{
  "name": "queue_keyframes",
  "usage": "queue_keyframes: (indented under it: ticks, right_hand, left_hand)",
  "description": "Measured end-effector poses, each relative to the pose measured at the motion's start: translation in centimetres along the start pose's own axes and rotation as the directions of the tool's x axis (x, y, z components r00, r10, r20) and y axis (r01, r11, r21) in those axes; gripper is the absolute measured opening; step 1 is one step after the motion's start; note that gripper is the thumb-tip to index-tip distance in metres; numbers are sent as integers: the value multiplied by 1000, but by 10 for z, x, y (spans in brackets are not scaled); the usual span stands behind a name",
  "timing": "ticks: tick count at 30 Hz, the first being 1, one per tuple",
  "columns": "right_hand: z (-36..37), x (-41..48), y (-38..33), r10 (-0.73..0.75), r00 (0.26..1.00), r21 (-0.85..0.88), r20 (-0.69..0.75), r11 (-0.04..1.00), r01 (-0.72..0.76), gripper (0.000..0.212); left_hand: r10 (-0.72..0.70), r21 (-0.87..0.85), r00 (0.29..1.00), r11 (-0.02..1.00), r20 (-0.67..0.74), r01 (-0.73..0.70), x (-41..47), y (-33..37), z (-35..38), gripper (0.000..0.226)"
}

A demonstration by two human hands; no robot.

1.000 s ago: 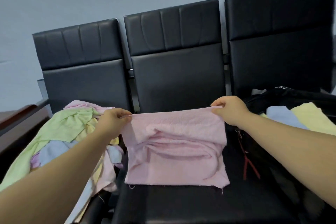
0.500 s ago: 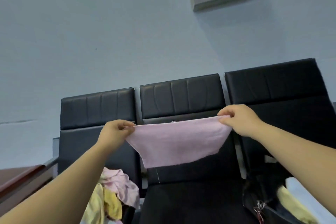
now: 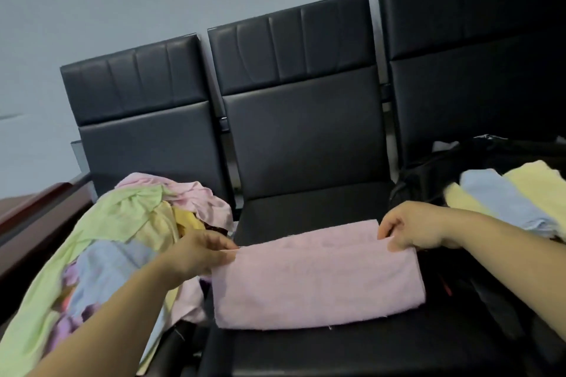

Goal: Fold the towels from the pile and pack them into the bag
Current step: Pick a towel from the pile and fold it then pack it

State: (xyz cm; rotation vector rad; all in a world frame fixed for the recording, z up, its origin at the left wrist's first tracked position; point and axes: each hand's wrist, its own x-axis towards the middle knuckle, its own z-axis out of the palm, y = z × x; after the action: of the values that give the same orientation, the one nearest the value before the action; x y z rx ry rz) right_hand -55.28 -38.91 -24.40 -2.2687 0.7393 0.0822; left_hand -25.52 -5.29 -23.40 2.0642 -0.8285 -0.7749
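pink towel (image 3: 318,278) lies folded across the middle seat (image 3: 306,352), toward its front edge; left hand (image 3: 196,254) and right hand (image 3: 413,229) each pinch one far corner.

Bare seat (image 3: 306,211) beyond the pink towel (image 3: 315,278) lies open — pile (image 3: 122,223) crowds left, bag (image 3: 428,174) right.

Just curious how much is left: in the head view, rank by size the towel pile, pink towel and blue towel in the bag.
1. towel pile, over the left seat.
2. pink towel, on the middle seat.
3. blue towel in the bag; farther off, so less sure.
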Motion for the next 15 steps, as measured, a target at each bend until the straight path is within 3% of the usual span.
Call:
queue_keyframes:
  ticks: [4, 10, 13, 15]
  right_hand:
    - [8, 18, -2, -34, 989, -131, -147, 991, 15, 25]
    - [14, 62, -4, -57, 920, -37, -388, 998, 46, 19]
    - [26, 88, 1, -25, 878, -2, -478, 1000, 28, 19]
    - [38, 96, 9, -26, 898, -68, -439, 998, -4, 28]
  left_hand:
    - [1, -33, 994, 999, -106, -4, 21, -11, 6, 9]
    - [45, 4, 930, 999, -365, -47, 61, -18, 20, 17]
    - [62, 137, 914, 991, -402, -7, 78, -29, 30, 13]
    - [91, 323, 932, 946, -351, 29, 79, -33, 38, 23]
